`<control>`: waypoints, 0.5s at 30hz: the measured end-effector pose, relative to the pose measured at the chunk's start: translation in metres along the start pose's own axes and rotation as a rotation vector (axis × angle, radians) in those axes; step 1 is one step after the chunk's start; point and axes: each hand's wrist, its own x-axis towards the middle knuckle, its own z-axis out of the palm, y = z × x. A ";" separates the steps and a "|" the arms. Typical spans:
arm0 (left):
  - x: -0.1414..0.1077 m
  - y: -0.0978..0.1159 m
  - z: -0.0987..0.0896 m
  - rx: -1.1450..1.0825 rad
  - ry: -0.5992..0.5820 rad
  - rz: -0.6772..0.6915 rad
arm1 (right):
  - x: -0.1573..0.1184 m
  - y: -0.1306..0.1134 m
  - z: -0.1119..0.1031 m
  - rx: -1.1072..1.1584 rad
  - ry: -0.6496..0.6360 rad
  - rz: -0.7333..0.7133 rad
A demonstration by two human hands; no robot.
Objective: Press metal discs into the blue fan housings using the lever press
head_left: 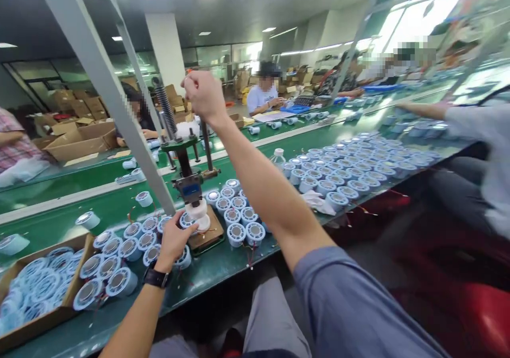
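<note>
My right hand (205, 96) is raised in a fist around the top of the lever (207, 148) of a hand press (189, 185). Under the ram, a white round pressing block (197, 212) sits low over the wooden base (215, 228). My left hand (174, 241), with a watch on its wrist, has thumb and fingers around a light-blue round housing (186, 220) at the base's left side. The pressing block and my fingers partly hide that housing. More blue housings with silver discs stand left of the press (129, 247) and right of it (239, 217).
A cardboard box (82, 267) of light-blue rings stands at the left. Many blue housings (350, 167) fill the bench to the right, near a co-worker's arm (426, 111). A slanted grey post (115, 103) rises behind the press. Other people sit across the green conveyor (48, 196).
</note>
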 end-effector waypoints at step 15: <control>0.022 -0.011 0.024 -0.115 -0.108 0.074 | -0.002 -0.022 -0.014 -0.218 -0.052 0.042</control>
